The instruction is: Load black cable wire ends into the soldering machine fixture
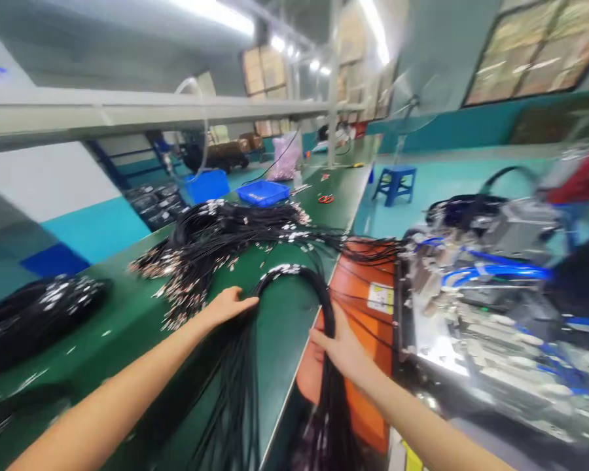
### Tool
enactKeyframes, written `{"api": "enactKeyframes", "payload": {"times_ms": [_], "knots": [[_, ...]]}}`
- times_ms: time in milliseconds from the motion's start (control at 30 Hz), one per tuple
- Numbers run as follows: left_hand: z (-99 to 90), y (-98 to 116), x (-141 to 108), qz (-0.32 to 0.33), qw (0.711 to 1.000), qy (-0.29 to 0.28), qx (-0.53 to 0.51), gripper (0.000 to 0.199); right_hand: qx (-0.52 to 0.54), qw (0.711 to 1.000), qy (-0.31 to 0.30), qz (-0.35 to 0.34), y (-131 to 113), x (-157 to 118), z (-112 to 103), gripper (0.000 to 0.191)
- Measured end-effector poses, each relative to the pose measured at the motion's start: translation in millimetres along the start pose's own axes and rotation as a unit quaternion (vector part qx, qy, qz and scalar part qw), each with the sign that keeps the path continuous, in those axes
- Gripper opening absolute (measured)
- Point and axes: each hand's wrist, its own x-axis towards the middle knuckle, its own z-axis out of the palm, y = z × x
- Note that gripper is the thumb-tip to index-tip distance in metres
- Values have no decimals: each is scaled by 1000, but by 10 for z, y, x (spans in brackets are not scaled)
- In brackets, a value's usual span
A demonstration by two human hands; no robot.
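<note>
A thick bundle of black cables (319, 282) arches over the green bench, its two legs hanging down toward me. My left hand (228, 306) is closed around the left leg, thumb across the front and the other fingers mostly hidden behind. Wrapped round the right leg, near the bench edge, is my right hand (341, 343). Below both hands the cables fan out into loose strands. Just beyond the arch lies a big pile of black cables (216, 229) with bare, coppery ends spread to the left.
Another black cable coil (49, 304) rests at left on the green bench (287, 314). Farther back are a blue tray (264, 193) and orange-handled scissors (325, 199). An orange panel (366, 288) and a metal machine (485, 314) stand at right, with cable strands reaching across. A blue stool (396, 183) is behind.
</note>
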Motion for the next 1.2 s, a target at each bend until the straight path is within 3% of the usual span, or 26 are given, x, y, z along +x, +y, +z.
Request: {"api": "enactKeyframes", "payload": {"times_ms": [133, 267, 400, 467, 600, 733, 800, 900, 1033, 1100, 1200], "knots": [[143, 22, -296, -5, 996, -31, 80, 37, 32, 999, -32, 30, 114, -281, -11, 86], [208, 153, -267, 0, 993, -38, 113, 31, 93, 994, -33, 38, -90, -361, -22, 78], [-26, 122, -41, 25, 991, -7, 131, 34, 202, 975, -51, 75, -422, -206, -28, 39], [-182, 56, 78, 50, 990, 8, 133, 36, 222, 968, -63, 97, -466, -96, 2, 28], [-404, -73, 218, 102, 988, -5, 120, 40, 145, 985, -30, 86, -254, 71, 130, 40], [-454, -37, 87, 162, 985, -9, 57, 44, 77, 995, -28, 48, -67, 56, 184, 57], [-378, 85, -129, 192, 981, -20, 8, 38, 74, 996, -40, 44, -71, -34, 153, 60], [-103, 374, -601, 229, 968, -82, -67, 27, 77, 990, -34, 114, -105, -229, 80, 65], [387, 774, -1171, 237, 953, -112, -151, 50, 88, 981, -22, 173, -65, -457, 21, 80], [568, 917, -1309, 225, 953, -89, -180, 59, 94, 980, -22, 171, -43, -517, 4, 87], [691, 1065, -1356, 207, 952, -66, -216, 60, 81, 984, -10, 161, -52, -546, -54, 88]]}}
